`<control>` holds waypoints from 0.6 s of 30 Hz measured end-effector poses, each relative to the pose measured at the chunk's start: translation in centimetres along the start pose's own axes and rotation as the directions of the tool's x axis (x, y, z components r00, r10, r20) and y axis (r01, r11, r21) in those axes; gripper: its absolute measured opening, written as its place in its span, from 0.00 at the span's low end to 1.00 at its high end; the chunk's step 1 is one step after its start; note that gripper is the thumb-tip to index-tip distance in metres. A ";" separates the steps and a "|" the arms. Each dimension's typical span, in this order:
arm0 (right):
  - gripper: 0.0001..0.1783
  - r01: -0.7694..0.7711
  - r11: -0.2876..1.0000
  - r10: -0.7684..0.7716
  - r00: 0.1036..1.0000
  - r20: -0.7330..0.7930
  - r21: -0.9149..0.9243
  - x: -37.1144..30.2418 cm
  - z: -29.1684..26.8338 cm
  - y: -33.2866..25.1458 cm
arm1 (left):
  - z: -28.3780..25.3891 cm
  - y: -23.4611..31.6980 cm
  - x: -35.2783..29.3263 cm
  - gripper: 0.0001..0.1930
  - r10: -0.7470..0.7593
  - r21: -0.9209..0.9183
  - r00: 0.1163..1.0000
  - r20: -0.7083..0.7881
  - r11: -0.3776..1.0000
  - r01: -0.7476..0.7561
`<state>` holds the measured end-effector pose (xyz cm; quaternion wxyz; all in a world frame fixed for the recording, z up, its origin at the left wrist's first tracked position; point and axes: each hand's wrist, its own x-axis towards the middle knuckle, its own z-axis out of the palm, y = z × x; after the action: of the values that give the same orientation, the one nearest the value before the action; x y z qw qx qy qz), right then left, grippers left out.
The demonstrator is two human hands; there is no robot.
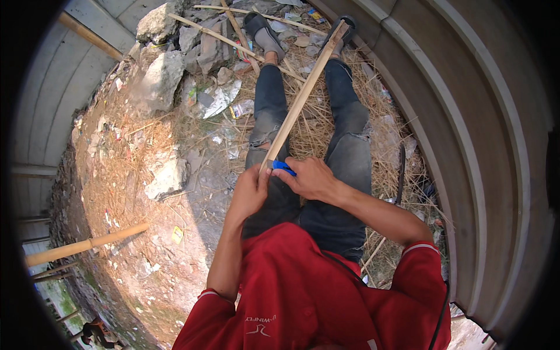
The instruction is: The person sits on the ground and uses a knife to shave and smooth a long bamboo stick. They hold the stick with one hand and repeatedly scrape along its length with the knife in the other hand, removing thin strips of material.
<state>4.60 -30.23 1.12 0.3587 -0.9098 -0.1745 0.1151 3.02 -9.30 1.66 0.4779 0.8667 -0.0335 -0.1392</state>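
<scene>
Slat of pale wood — slanting from above the left thigh to over the right shoe. Pinched near its lower end by fingers of the left hand. Blue-handled cutter gripped in the right hand, fingers curled round; blade at the slat — whether touching, cannot tell. Beneath: torn dark trousers, littered ground. Farther left: pale rocks, pole. Far right: ribbed wall.

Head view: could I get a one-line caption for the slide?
Left hand grips a pale strip as the right hand holds a blue cutter against it, above outstretched legs.
</scene>
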 end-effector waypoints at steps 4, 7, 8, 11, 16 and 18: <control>0.30 -0.025 0.999 0.024 1.000 0.006 0.025 0.0 -0.5 -0.8 | 0.1 0.0 0.2 0.16 0.006 -0.007 1.000 0.018 1.000 -0.006; 0.31 -0.078 0.996 0.079 0.996 -0.037 0.038 0.8 -0.3 0.5 | 0.2 0.0 0.0 0.17 -0.028 -0.035 0.999 0.043 0.999 0.030; 0.31 -0.100 0.994 0.102 0.993 -0.060 0.039 1.5 -0.5 1.4 | 0.1 -0.1 -0.3 0.18 -0.073 -0.037 0.995 0.068 0.996 0.075; 0.32 -0.277 0.961 0.272 0.947 -0.170 -0.006 2.9 -4.8 4.8 | -0.5 -0.6 -2.5 0.20 -0.168 -0.013 0.974 0.151 0.985 0.172; 0.32 -0.219 0.976 0.219 0.969 -0.113 0.013 0.8 -5.8 3.0 | -0.1 -1.1 -3.3 0.20 -0.146 -0.020 0.974 0.176 0.988 0.152; 0.32 -0.134 0.991 0.134 0.989 -0.055 -0.003 0.1 -4.3 0.7 | 0.3 -0.2 -2.2 0.20 -0.129 -0.024 0.981 0.148 0.991 0.134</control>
<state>6.30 -33.32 3.69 0.3519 -0.9234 -0.1035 0.1132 0.78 -9.03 1.82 0.4784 0.8463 -0.0088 -0.2341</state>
